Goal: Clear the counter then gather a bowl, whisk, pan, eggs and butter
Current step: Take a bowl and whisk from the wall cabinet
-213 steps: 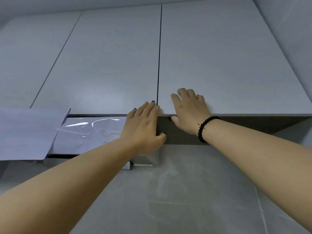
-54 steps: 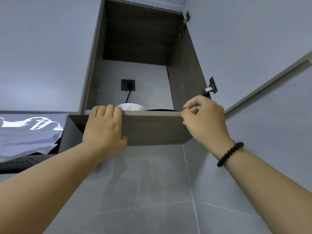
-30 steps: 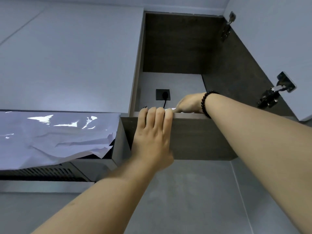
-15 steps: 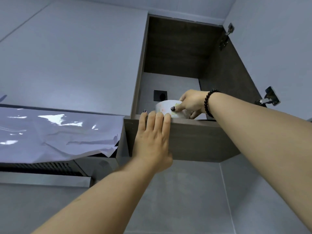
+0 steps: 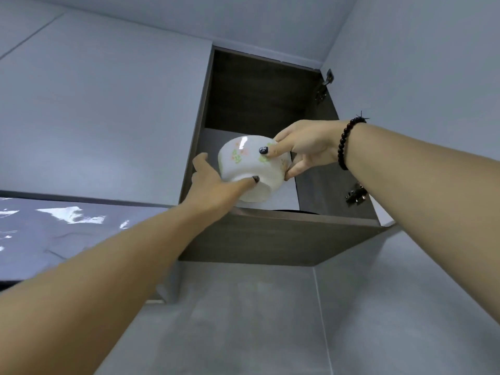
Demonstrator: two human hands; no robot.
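White ceramic bowl (image 5: 250, 165) with a pale floral print, held in the air at the mouth of the open wall cabinet (image 5: 270, 236), tilted so that its foot ring faces down and toward the viewer. It is clear of the cabinet's bottom shelf and touches nothing but the two hands.

Right hand (image 5: 305, 148): thumb pressed on the printed side wall, the other fingers (image 5: 293, 171) wrapped round the far side near the rim; a closed grip on the bowl. A dark bead bracelet (image 5: 345, 142) sits on that wrist.

Left hand (image 5: 213, 185): palm cupped under the lower left of the bowl, one fingertip on the wall just above the foot; a supporting hold, not a free hand.

Behind and below the bowl, a dark rounded edge (image 5: 293, 211) shows just above the shelf lip (possibly a pan, though too little is visible to say). The cabinet door (image 5: 405, 50) stands swung open at right, its two hinges (image 5: 355, 196) exposed. At left, a range hood covered in crinkled protective film (image 5: 67, 231); below, grey wall tiles (image 5: 243, 320).

Progress, as judged: the bowl, first of the five items to gather, is in hand but not yet set down. The worktop is out of view, so whether it has been cleared cannot be told. No whisk, eggs or butter are visible; these, and the pan, appear still to be fetched.
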